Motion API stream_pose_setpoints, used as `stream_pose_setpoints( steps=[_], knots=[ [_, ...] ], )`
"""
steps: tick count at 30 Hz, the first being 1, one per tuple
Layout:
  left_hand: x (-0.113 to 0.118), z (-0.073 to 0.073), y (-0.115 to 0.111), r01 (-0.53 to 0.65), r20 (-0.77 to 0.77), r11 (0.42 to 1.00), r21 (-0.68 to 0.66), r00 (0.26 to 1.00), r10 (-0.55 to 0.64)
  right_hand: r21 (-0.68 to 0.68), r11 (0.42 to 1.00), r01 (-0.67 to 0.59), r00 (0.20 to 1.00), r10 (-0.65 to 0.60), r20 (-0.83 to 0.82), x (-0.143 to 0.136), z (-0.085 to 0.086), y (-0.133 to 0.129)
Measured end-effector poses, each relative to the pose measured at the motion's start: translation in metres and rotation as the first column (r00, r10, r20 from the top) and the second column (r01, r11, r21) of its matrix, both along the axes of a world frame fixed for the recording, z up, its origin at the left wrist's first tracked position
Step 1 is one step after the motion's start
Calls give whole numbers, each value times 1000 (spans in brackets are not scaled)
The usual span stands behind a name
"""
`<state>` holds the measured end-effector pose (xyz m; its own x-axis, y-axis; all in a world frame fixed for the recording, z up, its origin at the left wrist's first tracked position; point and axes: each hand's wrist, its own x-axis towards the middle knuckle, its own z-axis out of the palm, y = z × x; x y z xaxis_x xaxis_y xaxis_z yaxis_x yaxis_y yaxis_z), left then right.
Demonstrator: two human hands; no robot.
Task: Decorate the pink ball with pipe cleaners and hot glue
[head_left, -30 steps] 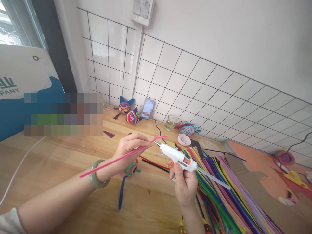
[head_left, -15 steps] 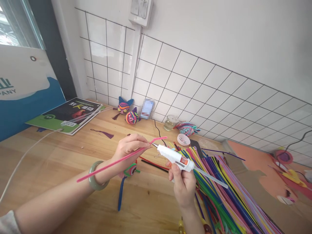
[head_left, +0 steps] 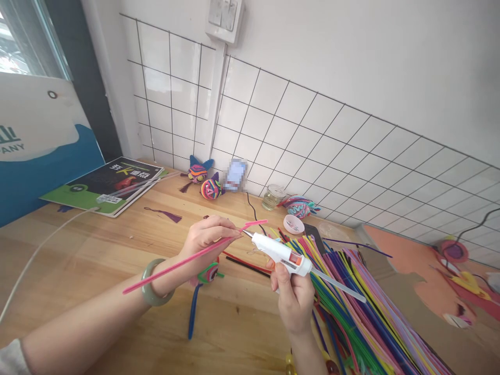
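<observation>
Between the fingertips of my left hand (head_left: 209,240) is a pink pipe cleaner (head_left: 177,264). Its long end slants down past the bangle on my wrist, and a short bent end points right. My right hand (head_left: 292,291) grips a white hot glue gun (head_left: 279,251) with a clear glue stick (head_left: 344,287) out of its back. The metal nozzle is close to the pipe cleaner at my left fingertips; whether it touches I cannot tell. Below my left hand lies a small green and pink pipe-cleaner piece (head_left: 210,272) with a blue strip, partly hidden.
Many coloured pipe cleaners (head_left: 363,297) lie spread at the right. Along the wall stand yarn-like ornaments (head_left: 212,186), a phone (head_left: 235,174), a glass jar (head_left: 272,197) and a small pink dish (head_left: 294,224). A purple tassel (head_left: 166,213) and a book (head_left: 113,185) lie at the left.
The glue gun's nozzle and the pipe cleaner's short end have shifted very slightly against each other. Both hands otherwise keep their place and their hold.
</observation>
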<state>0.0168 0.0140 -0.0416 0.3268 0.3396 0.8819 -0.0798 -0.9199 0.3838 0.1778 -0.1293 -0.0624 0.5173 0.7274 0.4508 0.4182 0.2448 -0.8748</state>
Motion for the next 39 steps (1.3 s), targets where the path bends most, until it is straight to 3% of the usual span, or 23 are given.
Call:
stream_pose_setpoints(
  steps=[39],
  knots=[
    [2, -1, -1, 16, -16, 1000, -17, 1000, -16, -14, 999, 35, 999, -35, 25, 5, -5, 0]
  ],
)
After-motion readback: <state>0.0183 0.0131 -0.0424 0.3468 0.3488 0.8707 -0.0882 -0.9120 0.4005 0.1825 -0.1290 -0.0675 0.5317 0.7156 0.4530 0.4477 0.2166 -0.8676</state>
